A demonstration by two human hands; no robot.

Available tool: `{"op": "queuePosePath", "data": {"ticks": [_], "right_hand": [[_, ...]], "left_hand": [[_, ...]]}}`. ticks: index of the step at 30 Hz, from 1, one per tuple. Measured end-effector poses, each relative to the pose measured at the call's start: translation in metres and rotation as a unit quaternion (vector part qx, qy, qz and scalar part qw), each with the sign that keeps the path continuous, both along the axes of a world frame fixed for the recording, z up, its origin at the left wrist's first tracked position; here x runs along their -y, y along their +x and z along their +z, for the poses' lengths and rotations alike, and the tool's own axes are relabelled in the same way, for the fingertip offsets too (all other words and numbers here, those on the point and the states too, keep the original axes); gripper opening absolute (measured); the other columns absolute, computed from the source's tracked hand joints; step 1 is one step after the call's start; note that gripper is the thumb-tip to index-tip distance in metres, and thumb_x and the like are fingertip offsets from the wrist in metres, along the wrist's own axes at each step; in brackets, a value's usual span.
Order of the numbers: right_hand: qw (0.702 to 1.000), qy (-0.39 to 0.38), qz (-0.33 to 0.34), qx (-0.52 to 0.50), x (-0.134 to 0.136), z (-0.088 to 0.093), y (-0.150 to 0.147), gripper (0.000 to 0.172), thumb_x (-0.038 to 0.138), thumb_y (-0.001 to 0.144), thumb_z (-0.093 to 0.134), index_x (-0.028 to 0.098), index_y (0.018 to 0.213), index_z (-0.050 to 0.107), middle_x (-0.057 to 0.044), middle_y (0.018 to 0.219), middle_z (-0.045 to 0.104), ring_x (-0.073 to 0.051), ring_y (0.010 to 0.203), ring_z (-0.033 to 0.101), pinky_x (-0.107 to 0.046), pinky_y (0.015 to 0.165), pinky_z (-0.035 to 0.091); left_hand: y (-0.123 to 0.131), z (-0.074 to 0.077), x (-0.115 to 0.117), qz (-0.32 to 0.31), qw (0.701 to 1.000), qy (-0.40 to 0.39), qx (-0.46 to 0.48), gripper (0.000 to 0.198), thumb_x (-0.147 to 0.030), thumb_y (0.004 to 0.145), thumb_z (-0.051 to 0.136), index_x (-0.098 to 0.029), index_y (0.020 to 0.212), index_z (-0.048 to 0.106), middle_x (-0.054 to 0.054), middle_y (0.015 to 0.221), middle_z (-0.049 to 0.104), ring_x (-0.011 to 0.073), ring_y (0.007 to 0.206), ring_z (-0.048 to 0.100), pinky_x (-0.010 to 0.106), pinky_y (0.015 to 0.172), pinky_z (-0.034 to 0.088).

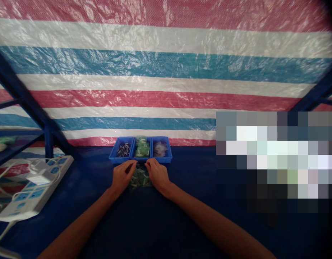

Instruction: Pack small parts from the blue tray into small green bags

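Observation:
Between my two hands a clear, greenish plastic bag of small thin pieces lies on the dark blue table. My left hand pinches near the bag's upper left edge, fingertips together. On the other side my right hand pinches near its upper right edge. Just beyond the fingertips stand three blue bins in a row. Dark, thin metal pieces fill the left bin. Green packets are heaped in the middle bin, and whitish translucent pieces lie in the right one.
A white power strip with a plugged-in adapter and cables lies at the left. Behind the table hangs a striped plastic sheet, with blue frame posts at the sides. A blurred-out patch hides the right side.

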State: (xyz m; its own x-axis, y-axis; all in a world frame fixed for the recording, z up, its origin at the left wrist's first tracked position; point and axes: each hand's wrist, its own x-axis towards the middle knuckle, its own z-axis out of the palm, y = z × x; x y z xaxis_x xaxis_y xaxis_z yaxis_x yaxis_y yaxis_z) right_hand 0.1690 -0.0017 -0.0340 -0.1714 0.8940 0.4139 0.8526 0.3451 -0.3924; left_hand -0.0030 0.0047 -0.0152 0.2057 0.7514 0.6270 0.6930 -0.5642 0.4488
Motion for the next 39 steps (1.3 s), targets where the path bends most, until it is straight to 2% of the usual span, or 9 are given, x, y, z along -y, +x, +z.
{"op": "queuePosePath", "data": {"ticks": [6, 12, 20, 26, 35, 39], "right_hand": [[0.987, 0.026, 0.026, -0.158, 0.003, -0.001, -0.001, 0.016, 0.026, 0.094, 0.042, 0.018, 0.093, 0.056, -0.004, 0.088, 0.064, -0.016, 0.080, 0.060, -0.023, 0.068, 0.041], [0.958, 0.002, 0.054, -0.283, 0.006, 0.002, -0.001, 0.017, 0.025, 0.091, 0.046, 0.018, 0.083, 0.059, 0.001, 0.071, 0.062, -0.013, 0.064, 0.056, -0.022, 0.063, 0.040], [0.927, 0.001, 0.095, -0.364, 0.014, 0.009, -0.001, 0.015, 0.028, 0.085, 0.055, 0.017, 0.079, 0.064, 0.000, 0.071, 0.063, -0.012, 0.063, 0.056, -0.022, 0.061, 0.040], [0.917, -0.001, 0.065, -0.395, 0.010, 0.005, 0.001, 0.014, 0.028, 0.083, 0.057, 0.017, 0.077, 0.064, 0.000, 0.071, 0.064, -0.013, 0.063, 0.057, -0.022, 0.060, 0.042], [0.899, -0.031, 0.078, -0.429, 0.006, -0.001, 0.000, 0.019, 0.027, 0.087, 0.049, 0.018, 0.095, 0.063, -0.001, 0.075, 0.066, -0.012, 0.055, 0.057, -0.022, 0.055, 0.046], [0.904, -0.039, 0.089, -0.417, 0.007, 0.000, 0.000, 0.022, 0.028, 0.088, 0.046, 0.018, 0.099, 0.062, 0.001, 0.069, 0.064, -0.011, 0.052, 0.054, -0.021, 0.052, 0.043]], "left_hand": [[-0.001, 0.002, 0.001, -0.002, 0.999, -0.006, 0.033, 0.020, -0.026, 0.088, 0.051, -0.017, 0.094, 0.066, 0.004, 0.089, 0.069, 0.0153, 0.079, 0.064, 0.025, 0.076, 0.048], [-0.001, 0.003, -0.001, -0.003, 0.998, -0.031, 0.052, 0.022, -0.027, 0.089, 0.047, -0.018, 0.100, 0.065, 0.004, 0.094, 0.069, 0.0167, 0.083, 0.063, 0.026, 0.076, 0.049], [-0.001, 0.003, -0.001, -0.013, 0.997, -0.061, 0.049, 0.022, -0.028, 0.089, 0.048, -0.019, 0.102, 0.063, 0.003, 0.092, 0.067, 0.0152, 0.077, 0.062, 0.026, 0.070, 0.047], [0.002, 0.004, 0.000, -0.041, 0.996, -0.079, 0.022, 0.025, -0.032, 0.090, 0.047, -0.020, 0.105, 0.062, 0.003, 0.090, 0.065, 0.0134, 0.069, 0.058, 0.026, 0.068, 0.047], [0.004, 0.004, 0.000, -0.059, 0.996, -0.063, 0.009, 0.027, -0.033, 0.090, 0.047, -0.020, 0.109, 0.060, 0.005, 0.094, 0.064, 0.0150, 0.077, 0.059, 0.027, 0.071, 0.048], [0.005, 0.001, -0.002, -0.079, 0.995, -0.065, 0.004, 0.025, -0.032, 0.090, 0.047, -0.021, 0.108, 0.061, 0.005, 0.099, 0.064, 0.0158, 0.083, 0.061, 0.027, 0.074, 0.050]]}}
